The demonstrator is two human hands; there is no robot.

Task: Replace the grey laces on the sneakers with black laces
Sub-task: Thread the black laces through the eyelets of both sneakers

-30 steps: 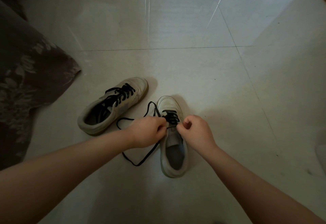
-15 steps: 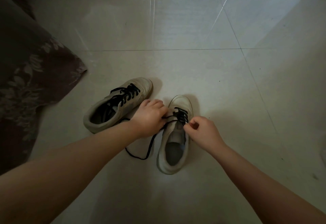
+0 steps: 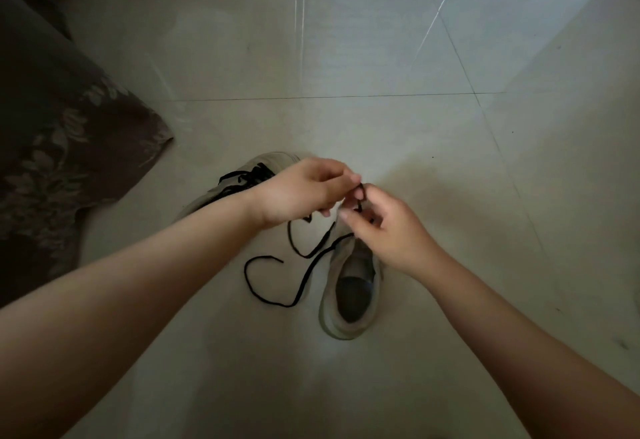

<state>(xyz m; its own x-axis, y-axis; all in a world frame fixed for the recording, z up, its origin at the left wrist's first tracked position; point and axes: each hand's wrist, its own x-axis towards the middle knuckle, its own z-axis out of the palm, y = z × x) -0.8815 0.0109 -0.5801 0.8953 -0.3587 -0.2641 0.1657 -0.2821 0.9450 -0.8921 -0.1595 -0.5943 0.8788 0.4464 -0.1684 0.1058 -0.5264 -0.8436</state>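
Both forearms reach forward over the floor [image 3: 381,58]. The left hand [image 3: 301,191] and right hand [image 3: 384,227] meet above the near shoe [image 3: 349,300], fingers curled, each pinching the black lace [image 3: 304,276], whose slack loops on the tiles beside that shoe. The left wrist hides much of the far shoe [image 3: 242,175]. A patterned cloth [image 3: 52,134] lies at left.

Floral dark fabric [image 3: 62,148] on pale tiled floor [image 3: 381,58].

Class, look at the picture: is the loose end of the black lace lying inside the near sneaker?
No. The black lace lies looped on the floor, left of the near sneaker.
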